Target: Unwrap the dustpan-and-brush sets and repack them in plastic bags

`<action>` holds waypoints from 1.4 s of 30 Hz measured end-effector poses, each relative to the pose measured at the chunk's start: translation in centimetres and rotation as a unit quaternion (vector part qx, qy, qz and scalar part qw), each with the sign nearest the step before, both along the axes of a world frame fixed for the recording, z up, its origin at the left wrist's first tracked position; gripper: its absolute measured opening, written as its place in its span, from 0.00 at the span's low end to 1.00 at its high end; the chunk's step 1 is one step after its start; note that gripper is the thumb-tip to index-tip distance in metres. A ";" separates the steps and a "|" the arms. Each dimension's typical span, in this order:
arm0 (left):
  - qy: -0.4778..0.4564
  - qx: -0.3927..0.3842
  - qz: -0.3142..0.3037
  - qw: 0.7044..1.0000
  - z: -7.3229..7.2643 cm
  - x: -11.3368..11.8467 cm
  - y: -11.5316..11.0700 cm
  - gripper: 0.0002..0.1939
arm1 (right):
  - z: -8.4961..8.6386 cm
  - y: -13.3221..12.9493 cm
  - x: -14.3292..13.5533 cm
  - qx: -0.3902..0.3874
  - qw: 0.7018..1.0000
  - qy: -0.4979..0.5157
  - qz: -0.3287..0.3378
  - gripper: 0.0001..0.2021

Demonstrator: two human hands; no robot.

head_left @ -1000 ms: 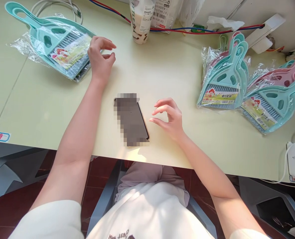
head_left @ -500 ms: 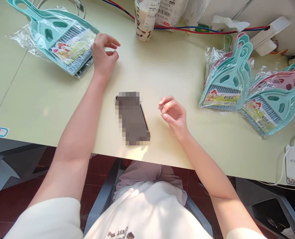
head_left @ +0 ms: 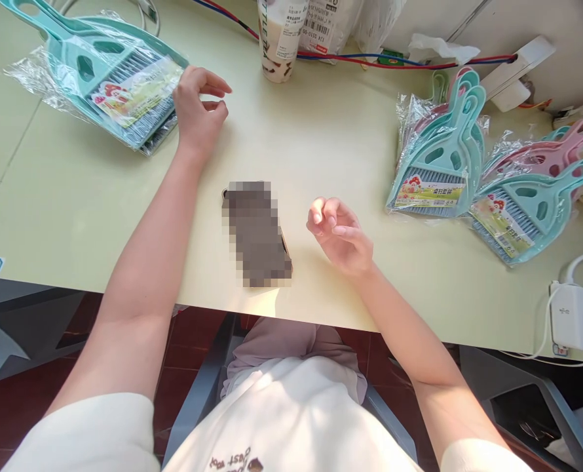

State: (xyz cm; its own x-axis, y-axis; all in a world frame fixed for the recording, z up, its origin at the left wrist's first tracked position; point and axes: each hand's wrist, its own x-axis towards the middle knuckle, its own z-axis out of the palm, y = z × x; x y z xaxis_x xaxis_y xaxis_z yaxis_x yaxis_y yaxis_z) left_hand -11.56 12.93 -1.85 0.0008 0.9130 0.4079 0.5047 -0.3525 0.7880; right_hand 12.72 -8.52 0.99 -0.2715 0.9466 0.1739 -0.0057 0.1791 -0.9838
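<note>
A dark phone (head_left: 257, 233) lies flat on the pale green table (head_left: 321, 137) between my two hands. My left hand (head_left: 198, 108) rests on the table with fingers loosely curled and holds nothing; it lies just right of a bagged teal dustpan-and-brush set (head_left: 109, 78). My right hand (head_left: 338, 233) hovers palm up just right of the phone, fingers curled inward, nothing in it.
Two stacks of bagged teal and pink dustpan sets (head_left: 443, 151) (head_left: 537, 190) lie at the right. A milk tea cup (head_left: 278, 36) stands at the back. Red and blue cables (head_left: 399, 62) run along the wall. A white charger (head_left: 571, 318) sits at the right edge.
My right hand has turned palm up and curled its fingers in, drawing slightly toward me. The left hand has barely moved.
</note>
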 end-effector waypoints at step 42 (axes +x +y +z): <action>-0.123 -0.054 -0.023 0.991 0.8 0.1 -0.9 0.10 | -0.4 0.2 -1.8 0.089 0.992 -0.070 -0.056 0.10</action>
State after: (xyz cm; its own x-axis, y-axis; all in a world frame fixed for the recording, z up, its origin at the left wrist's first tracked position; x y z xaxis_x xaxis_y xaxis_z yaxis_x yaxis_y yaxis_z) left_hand -11.46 12.07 -1.08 -0.0433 0.9528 0.3003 0.2788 -0.2771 0.9195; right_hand 10.95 -8.28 0.60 -0.1995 0.9298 0.3092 0.1589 0.3421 -0.9261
